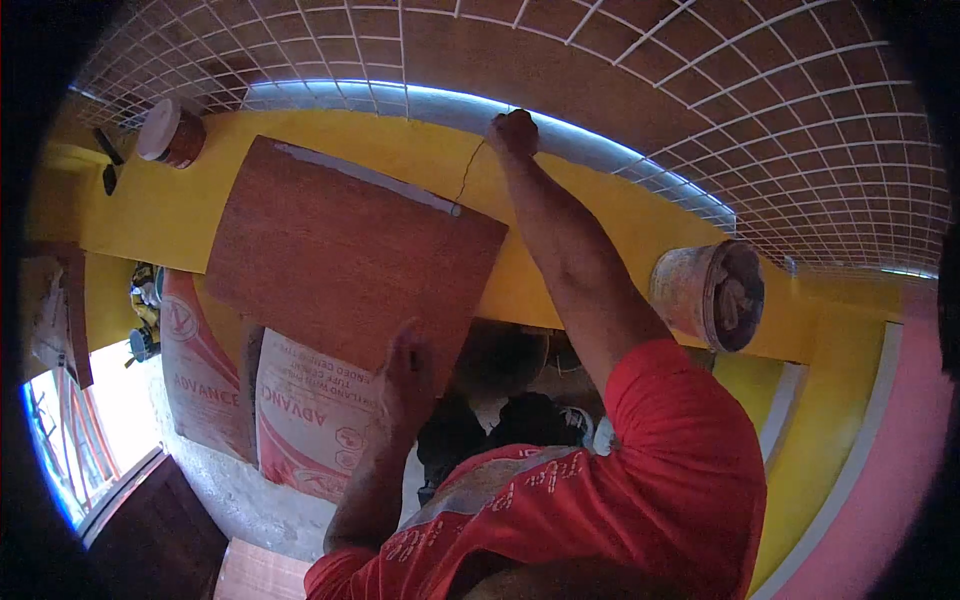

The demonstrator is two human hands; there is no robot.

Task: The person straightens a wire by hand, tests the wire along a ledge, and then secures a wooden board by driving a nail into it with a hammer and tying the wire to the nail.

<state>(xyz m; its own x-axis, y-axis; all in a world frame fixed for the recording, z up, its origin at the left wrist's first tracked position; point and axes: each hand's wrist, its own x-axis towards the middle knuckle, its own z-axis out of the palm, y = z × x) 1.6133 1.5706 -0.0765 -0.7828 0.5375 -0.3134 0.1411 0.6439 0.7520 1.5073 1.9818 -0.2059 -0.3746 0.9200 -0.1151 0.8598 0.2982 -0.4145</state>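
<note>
So we've got this reddish-brown board (345, 250) in front of us, set over a yellow ledge (150, 220) and jutting past the ledge's near edge. It's flat and four-cornered, a bit grainy and scuffed, with a pale strip (350, 176) along the far edge. A thin cord (467, 175) rises from the board's far right corner to our right hand (513, 135), whose fingers look curled around its top end. Our left hand (405, 370) is at the board's near edge; can't tell if those fingers are spread or pressed together.

Containers: right of the board there's a grubby bucket (685, 290) with pale lumpy stuff (735, 300) in it. Left of the board, a smaller bucket (185, 140) shows a whitish round top, lid or filling, we can't tell. Nearer us than the board are two "ADVANCE" sacks (315, 415), contents hidden.
</note>
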